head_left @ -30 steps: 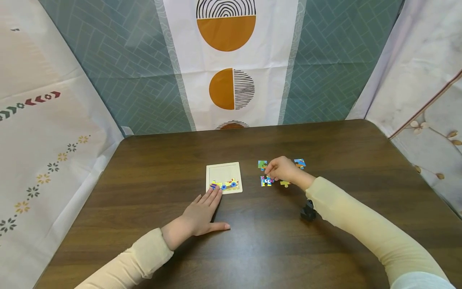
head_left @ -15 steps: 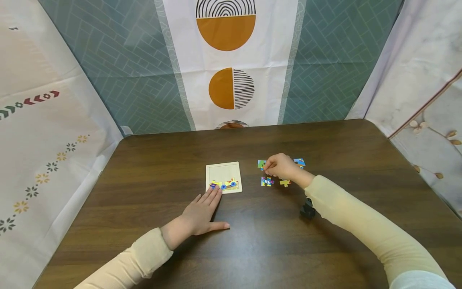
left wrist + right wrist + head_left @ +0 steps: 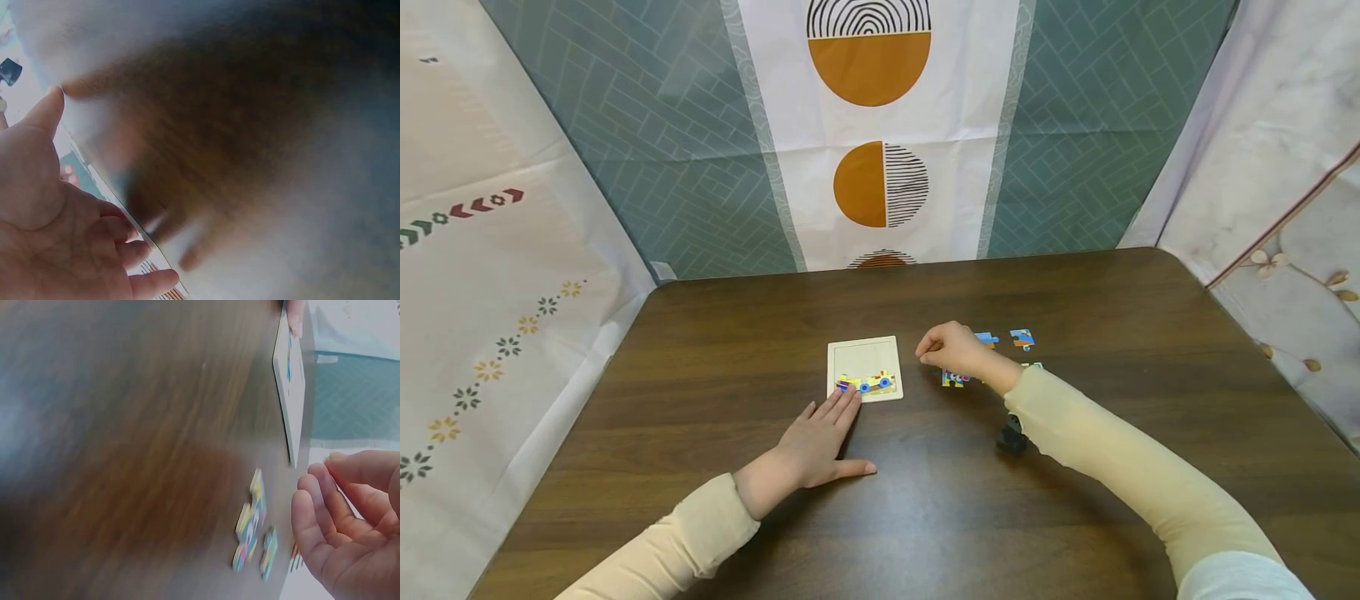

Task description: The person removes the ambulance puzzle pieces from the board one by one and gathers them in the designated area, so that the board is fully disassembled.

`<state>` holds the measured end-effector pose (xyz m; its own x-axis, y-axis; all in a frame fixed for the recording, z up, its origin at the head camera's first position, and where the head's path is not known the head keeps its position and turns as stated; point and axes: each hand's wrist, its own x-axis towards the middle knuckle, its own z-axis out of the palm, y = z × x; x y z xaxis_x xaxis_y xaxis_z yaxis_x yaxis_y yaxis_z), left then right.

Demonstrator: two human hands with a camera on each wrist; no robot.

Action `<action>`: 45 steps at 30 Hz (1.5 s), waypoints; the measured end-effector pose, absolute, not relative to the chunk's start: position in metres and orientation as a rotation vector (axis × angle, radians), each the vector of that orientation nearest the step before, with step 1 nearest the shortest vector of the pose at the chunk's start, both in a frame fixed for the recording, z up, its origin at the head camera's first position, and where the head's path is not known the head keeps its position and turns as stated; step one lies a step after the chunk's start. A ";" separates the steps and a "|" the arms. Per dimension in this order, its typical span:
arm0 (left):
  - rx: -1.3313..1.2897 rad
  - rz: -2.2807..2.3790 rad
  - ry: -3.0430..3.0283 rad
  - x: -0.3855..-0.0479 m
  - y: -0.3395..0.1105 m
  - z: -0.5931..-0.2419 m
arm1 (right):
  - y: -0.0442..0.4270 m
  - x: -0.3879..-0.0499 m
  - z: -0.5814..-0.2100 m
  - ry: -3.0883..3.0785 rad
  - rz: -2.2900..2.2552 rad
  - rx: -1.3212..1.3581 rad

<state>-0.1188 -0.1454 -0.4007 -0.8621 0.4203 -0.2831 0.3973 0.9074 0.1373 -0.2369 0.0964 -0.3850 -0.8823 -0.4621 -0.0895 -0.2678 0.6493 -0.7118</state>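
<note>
My left hand (image 3: 816, 446) lies flat with its fingers straight, fingertips on the near edge of a pale wooden puzzle tray (image 3: 863, 352). Along the tray's lower part is a strip of picture with a yellow and blue vehicle (image 3: 872, 384). My right hand (image 3: 958, 348) is above the table, just right of the tray. In the right wrist view its thumb and index fingertips come together, and no piece shows between them. Near that hand lie an eyed puzzle piece (image 3: 955, 379) and a blue piece (image 3: 987, 339). A green-edged piece (image 3: 269, 553) shows in the right wrist view.
Another blue puzzle piece (image 3: 1022, 338) lies farther right, and one more piece (image 3: 1033, 365) is partly covered by the right sleeve. A black device (image 3: 1012, 437) hangs under the right wrist. Patterned cloths (image 3: 880, 183) hang behind the brown table (image 3: 737, 333).
My right hand has moved left from the loose puzzle pieces toward the tray, uncovering a blue piece and hiding the green one in the head view. My left hand stays in place.
</note>
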 end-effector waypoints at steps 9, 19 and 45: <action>0.606 0.104 2.775 -0.119 -0.146 -0.400 | 0.073 -0.236 -0.387 2.569 -1.065 -0.628; 0.623 0.074 2.789 -0.119 -0.145 -0.401 | 0.053 -0.232 -0.392 2.563 -1.002 -0.763; 0.604 0.023 2.806 -0.119 -0.142 -0.400 | 0.039 -0.235 -0.392 2.532 -0.976 -0.740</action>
<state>-0.1192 -0.1420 -0.3998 -0.8765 0.4060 -0.2588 0.4018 0.9129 0.0715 -0.2352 0.0391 -0.3916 -0.8116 -0.5731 -0.1136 -0.3486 0.6310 -0.6930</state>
